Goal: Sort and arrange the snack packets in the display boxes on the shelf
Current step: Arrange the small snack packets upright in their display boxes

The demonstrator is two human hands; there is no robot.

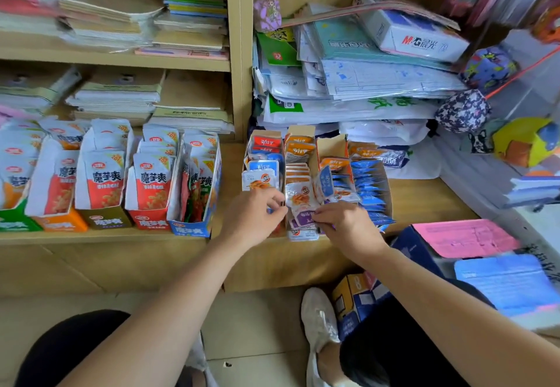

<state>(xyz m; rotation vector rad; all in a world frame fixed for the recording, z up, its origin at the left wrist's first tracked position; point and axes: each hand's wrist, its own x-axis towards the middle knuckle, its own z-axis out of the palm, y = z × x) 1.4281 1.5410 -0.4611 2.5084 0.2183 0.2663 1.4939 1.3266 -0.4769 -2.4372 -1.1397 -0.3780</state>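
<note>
At frame centre, my right hand pinches a small purple-and-white foil snack packet at the front of the narrow brown cardboard display boxes. My left hand curls its fingers against blue-and-white packets just left; I cannot tell whether it grips one.

Five big display boxes of snack packets, two hands.

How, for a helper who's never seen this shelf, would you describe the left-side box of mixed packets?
Left of the shelf's upright divider, five display boxes stand in a row. It is the blue box nearest the divider. Its neighbours show front-facing packets behind green, orange, brown and red fronts; its red and green packets stand edge-on.
</note>
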